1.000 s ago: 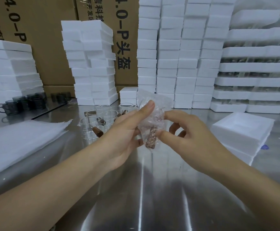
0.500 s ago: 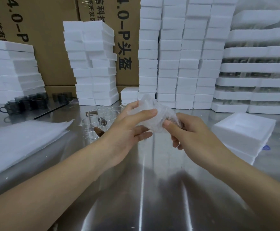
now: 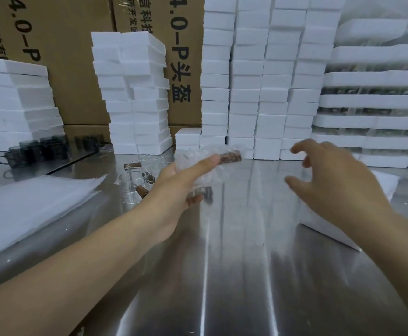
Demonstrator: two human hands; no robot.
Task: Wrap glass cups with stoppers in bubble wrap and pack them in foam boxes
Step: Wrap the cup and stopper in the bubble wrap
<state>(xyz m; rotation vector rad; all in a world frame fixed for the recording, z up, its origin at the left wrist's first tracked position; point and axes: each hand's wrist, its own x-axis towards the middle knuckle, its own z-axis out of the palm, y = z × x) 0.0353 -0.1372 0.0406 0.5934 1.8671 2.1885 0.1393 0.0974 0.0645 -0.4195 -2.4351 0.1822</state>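
My left hand [image 3: 174, 190] gripped bubble-wrapped cup [image 3: 205, 163] above steel table [image 3: 234, 275], brown stopper [image 3: 231, 156] showed through wrap. My right hand [image 3: 338, 185] hovered empty, fingers spread, over foam box [image 3: 387, 184]; box contents hidden.

Bubble-wrapped cup [image 3: 205, 167], brown stopper [image 3: 231, 156] pointing right, lies sideways in the left hand [image 3: 174, 190].

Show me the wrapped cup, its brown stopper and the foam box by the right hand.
wrapped cup [image 3: 214, 177], head view, on the bubble wrap.
brown stopper [image 3: 231, 156], head view, its side.
foam box [image 3: 329, 230], head view, front wall.
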